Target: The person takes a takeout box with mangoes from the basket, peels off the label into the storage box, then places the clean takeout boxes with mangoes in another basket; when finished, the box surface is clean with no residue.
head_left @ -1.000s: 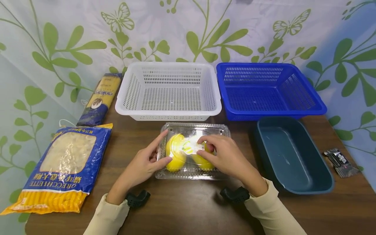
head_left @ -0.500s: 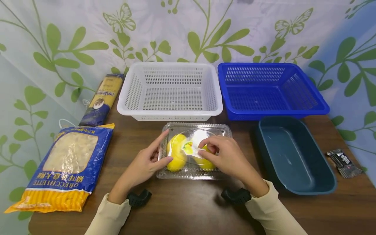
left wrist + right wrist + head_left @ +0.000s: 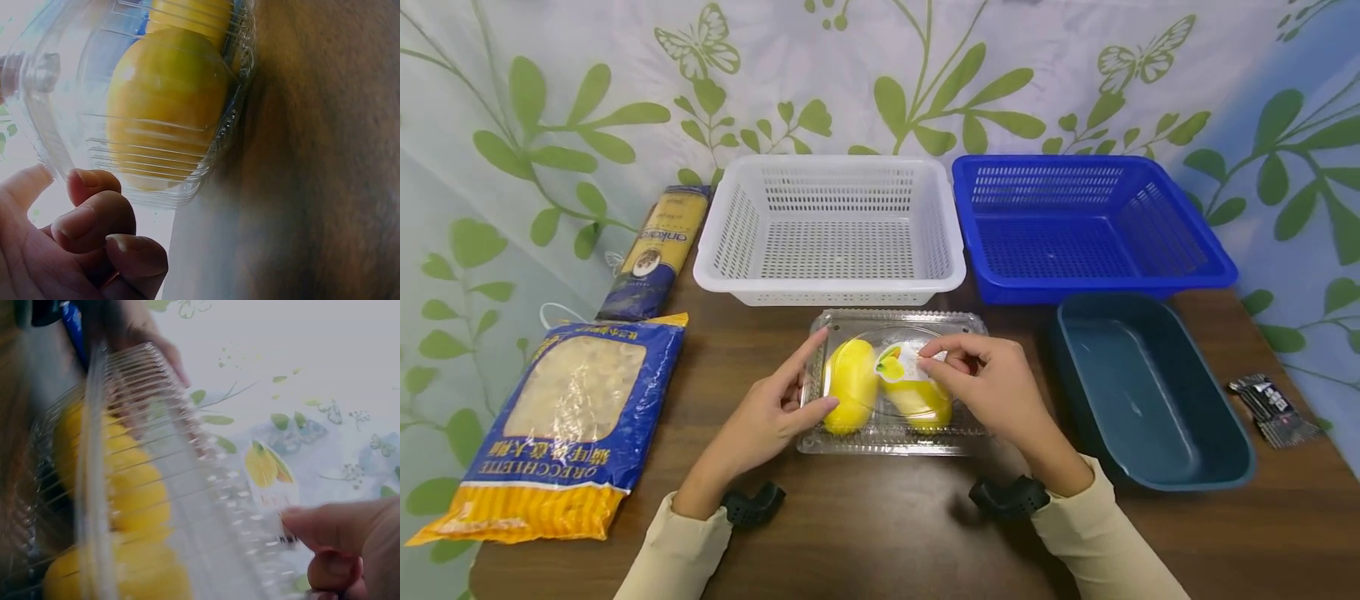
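A clear plastic clamshell box [image 3: 891, 443] lies on the table in the head view, with yellow mangoes [image 3: 852, 387] showing through its lid. My left hand [image 3: 765, 419] rests against the box's left side, thumb and index finger stretched over its edge. In the left wrist view its other fingers [image 3: 94, 222] curl loosely beside the box wall. My right hand [image 3: 992, 379] pinches a white sticker label [image 3: 901, 364] with a mango picture between thumb and index finger. In the right wrist view the label [image 3: 272, 469] stands up off the lid; whether any edge still sticks is hidden.
Behind the box stand a white basket [image 3: 831, 297] and a blue basket [image 3: 1075, 292]. A dark teal tub [image 3: 1157, 392] is to the right, beside a small black packet [image 3: 1273, 410]. At left lie an orecchiette bag [image 3: 568, 400] and a blue-yellow pasta pack [image 3: 655, 254].
The right hand has drawn back slightly to the right, the label lifting with it and uncovering more of the right mango. The left hand and box have stayed put.
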A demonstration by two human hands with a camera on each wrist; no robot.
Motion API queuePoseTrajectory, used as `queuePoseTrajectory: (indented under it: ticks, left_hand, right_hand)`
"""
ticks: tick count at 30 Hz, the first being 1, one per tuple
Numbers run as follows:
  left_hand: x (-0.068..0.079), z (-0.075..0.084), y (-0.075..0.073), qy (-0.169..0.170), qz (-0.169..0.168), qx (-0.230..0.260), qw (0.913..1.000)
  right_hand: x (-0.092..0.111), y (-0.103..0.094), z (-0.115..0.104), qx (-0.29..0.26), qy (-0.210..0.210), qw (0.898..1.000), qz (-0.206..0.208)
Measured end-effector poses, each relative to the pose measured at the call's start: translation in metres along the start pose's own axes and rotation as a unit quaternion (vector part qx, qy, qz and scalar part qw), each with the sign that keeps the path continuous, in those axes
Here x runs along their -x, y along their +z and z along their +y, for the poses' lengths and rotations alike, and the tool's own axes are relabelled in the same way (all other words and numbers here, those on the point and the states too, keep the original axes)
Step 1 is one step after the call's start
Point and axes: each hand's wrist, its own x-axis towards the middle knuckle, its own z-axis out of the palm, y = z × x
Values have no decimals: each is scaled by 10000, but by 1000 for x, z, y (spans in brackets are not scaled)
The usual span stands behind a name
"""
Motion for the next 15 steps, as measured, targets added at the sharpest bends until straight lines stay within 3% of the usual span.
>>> queuePoseTrajectory:
  ticks: [7,15]
  left_hand:
    - [0,0,-1,14,1,9,10000]
    - [0,-3,-1,76,10,-35,10000]
  right_hand:
    - [3,-22,-2,-652,319,9941,809]
    - [21,-77,12,-336,681,9768,2001]
